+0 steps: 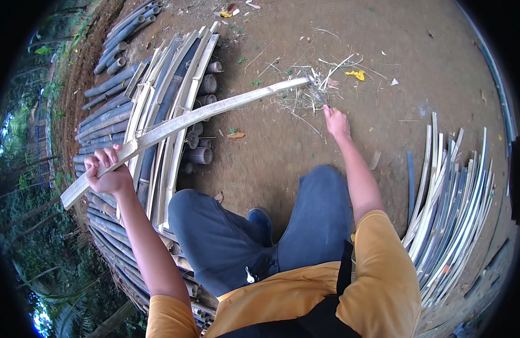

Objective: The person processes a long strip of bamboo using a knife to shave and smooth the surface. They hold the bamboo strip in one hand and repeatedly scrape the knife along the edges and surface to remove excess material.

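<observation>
A long pale split-bamboo slat (215,110) slants across the view from lower left to upper right. My left hand (109,173) is closed around it near its lower left end. My right hand (337,123), arm stretched forward, is closed on the handle of a knife (318,92). Its blade lies against or right beside the slat's far end; I cannot tell if they touch. Thin bamboo shavings (299,100) are heaped on the ground below that end.
To the left, split bamboo slats (184,107) rest across a stack of dark bamboo poles (107,121). A bundle of narrow strips (451,208) lies at the right. Yellow leaves (357,75) dot the dirt ground (254,158). Greenery borders the far left.
</observation>
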### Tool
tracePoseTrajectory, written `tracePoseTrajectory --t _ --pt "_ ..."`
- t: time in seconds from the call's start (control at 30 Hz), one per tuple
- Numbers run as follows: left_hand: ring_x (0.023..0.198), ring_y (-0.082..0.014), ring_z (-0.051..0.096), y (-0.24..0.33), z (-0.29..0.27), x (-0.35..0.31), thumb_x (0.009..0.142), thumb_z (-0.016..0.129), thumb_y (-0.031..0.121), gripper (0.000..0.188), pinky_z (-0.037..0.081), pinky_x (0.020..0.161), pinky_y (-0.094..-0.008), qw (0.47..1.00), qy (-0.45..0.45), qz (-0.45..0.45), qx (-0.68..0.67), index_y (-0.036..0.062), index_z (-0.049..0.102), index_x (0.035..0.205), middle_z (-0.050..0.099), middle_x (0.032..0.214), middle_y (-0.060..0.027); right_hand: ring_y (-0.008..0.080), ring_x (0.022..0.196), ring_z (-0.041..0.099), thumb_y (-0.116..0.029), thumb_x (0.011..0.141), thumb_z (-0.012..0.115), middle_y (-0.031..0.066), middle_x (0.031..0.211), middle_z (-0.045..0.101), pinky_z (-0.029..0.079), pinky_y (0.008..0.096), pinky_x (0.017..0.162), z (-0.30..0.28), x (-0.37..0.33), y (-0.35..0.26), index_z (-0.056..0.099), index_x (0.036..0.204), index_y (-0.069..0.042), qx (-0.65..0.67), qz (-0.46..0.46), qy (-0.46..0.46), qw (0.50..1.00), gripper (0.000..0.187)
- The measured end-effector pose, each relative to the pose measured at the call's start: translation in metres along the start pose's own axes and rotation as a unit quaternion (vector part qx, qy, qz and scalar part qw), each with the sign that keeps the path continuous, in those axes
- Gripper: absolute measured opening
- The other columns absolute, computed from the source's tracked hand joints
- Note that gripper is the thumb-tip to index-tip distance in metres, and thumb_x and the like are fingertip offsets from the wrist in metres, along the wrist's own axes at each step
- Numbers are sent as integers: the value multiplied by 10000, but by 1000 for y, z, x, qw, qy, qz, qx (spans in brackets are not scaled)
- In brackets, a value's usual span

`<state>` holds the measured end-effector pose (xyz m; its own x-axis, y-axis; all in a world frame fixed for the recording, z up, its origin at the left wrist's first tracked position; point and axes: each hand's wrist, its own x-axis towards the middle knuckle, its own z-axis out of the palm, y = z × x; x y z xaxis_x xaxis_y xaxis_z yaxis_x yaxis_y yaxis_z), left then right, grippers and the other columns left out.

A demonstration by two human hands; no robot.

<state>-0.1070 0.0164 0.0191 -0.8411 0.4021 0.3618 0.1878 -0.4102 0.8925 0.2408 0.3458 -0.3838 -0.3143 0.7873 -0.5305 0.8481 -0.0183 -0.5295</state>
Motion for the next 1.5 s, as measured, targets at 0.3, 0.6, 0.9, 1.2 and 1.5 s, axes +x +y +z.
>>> tracePoseTrajectory --t 0.3,0.6,0.9,1.2,1.5 --pt "543 -205 399 -3 -5 -3 754 453 219 116 467 748 -481 999 33 -4 3 139 376 720 333 585 -37 438 1048 641 -611 972 421 242 1064 689 505 545 910 8 5 7 653 1099 -91 -3 11 18 1000 583" --pt "557 -206 410 1 -8 -7 755 458 223 111 465 750 -482 1000 26 -6 2 141 390 723 342 588 -36 438 1043 641 -608 968 434 236 1066 690 505 538 904 20 -12 10 652 1104 -89 14 9 14 1000 580" --pt "597 -265 473 8 8 -12 777 431 221 102 443 854 -566 1000 -3 -2 -24 125 397 780 372 607 -63 416 1060 646 -601 975 424 219 1110 687 513 526 908 -9 -23 -2 663 1104 -91 -31 43 23 998 578" --pt "622 -318 527 10 21 -15 798 397 202 94 481 850 -612 999 24 10 20 108 387 802 393 624 -85 457 1062 624 -623 964 434 262 1071 679 488 541 921 -30 -30 13 666 1099 -78 56 46 85 994 608" --pt "625 -262 462 -2 -4 -9 809 413 201 86 463 855 -577 994 107 -27 22 132 403 758 401 636 -53 440 1031 648 -611 970 424 241 1059 692 512 530 910 20 -15 -5 652 1084 -79 24 38 48 998 590"
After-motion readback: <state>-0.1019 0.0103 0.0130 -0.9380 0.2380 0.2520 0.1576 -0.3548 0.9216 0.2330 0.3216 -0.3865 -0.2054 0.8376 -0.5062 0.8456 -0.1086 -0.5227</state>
